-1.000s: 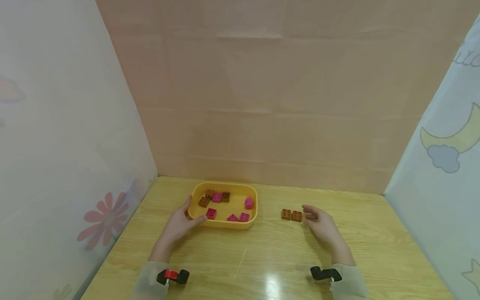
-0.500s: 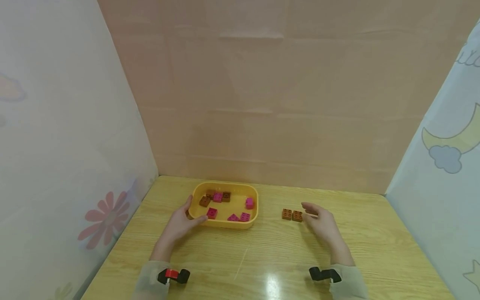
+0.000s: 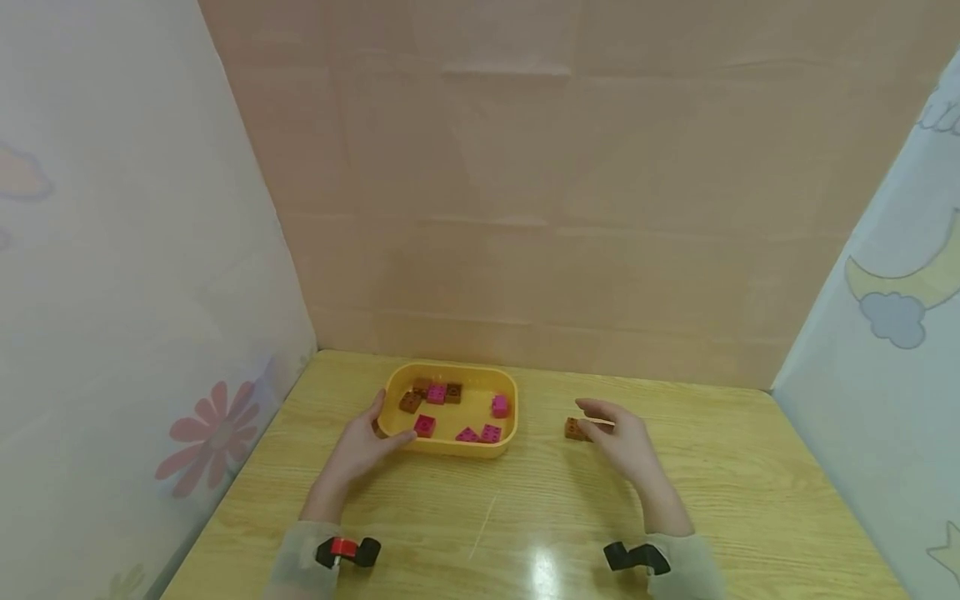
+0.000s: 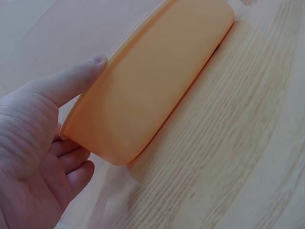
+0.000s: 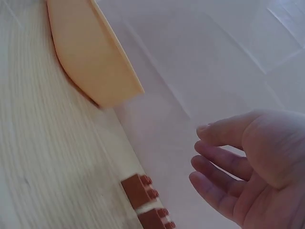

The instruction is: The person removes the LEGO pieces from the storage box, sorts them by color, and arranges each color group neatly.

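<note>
Watching from afar, I see two brown bricks (image 3: 573,428) on the table (image 3: 450,508). The right hand (image 3: 621,435), loosely spread and holding nothing, has shifted left within reach, hiding most of one. The left hand (image 3: 358,446) grips the tray (image 3: 457,449) of blocks (image 3: 424,426); a backdrop (image 3: 495,200) stands behind.

There's 1 tbl (image 3: 442,508), 1 yel tray (image 3: 459,450), 5 pink blks (image 3: 424,426) & 5 brn blks (image 3: 410,402)

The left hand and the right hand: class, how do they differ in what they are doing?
The left hand grips the yellow tray; the right hand holds nothing. The left hand is at the tray's left end, while the right hand hovers above two brown bricks. Both hands are bare.
</note>
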The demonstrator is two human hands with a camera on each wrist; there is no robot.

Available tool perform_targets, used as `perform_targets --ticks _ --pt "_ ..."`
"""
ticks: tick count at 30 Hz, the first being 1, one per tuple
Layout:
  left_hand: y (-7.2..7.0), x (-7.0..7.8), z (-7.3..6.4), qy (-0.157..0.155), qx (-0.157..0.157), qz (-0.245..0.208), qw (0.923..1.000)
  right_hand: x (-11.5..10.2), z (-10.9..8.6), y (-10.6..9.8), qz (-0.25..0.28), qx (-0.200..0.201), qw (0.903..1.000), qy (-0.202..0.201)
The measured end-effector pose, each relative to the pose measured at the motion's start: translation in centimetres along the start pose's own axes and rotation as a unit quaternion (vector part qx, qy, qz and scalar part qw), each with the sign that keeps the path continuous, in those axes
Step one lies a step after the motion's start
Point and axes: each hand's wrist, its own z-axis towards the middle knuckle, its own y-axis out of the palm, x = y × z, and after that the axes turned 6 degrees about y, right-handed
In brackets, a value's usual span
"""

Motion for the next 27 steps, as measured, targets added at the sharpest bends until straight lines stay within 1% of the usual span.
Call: perform_targets --ticks 4,9,13,17,21,25,27 --pt "0.0 0.0 0.1 0.005 -0.001 -0.005 1.0000 -0.7 0.1 1.4 0.003 -0.013 0.9998 -0.012" --pt "0.0 0.1 -0.1 0.002 -0.002 -0.012 0.9999 -1.8 0.4 3.5 0.001 -0.017 0.9990 -0.042" --pt "-0.1 0.2 -0.3 0.002 0.000 -0.010 0.9999 -3.4 0.7 5.6 0.027 -0.022 0.9976 -0.059" --pt "-0.2 0.0 -0.3 0.006 0.001 -0.006 1.0000 -4.7 1.4 8.2 0.061 -0.034 0.9954 -0.066" --pt "-0.1 -0.1 -0.3 0.009 0.000 -0.006 0.9999 -5.9 2.4 10.6 0.089 -0.056 0.9916 -0.075" --pt "-0.1 0.0 -0.3 0.013 0.001 -0.004 0.9999 -7.2 3.3 12.2 0.080 -0.087 0.9892 -0.086" --pt "-0.1 0.1 -0.3 0.014 0.002 -0.003 0.9999 -7.8 3.7 12.8 0.072 -0.102 0.9887 -0.083"
